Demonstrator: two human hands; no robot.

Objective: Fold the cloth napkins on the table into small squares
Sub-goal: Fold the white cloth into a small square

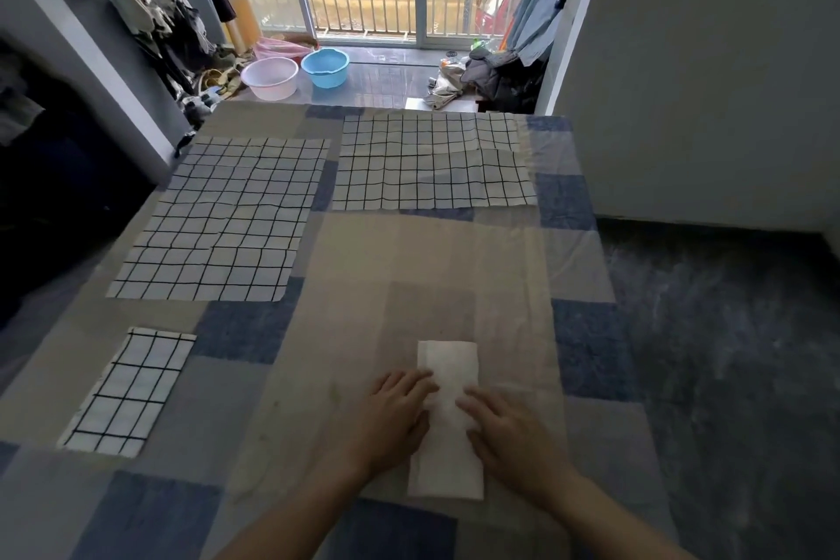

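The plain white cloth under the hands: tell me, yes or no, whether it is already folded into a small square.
No: the plain white cloth lies as a long narrow strip, not a square.

I note a white napkin [447, 418] folded into a long strip; left of it a folded checked napkin [129, 391]; beyond, two checked napkins [218, 218] [432, 161] spread flat.
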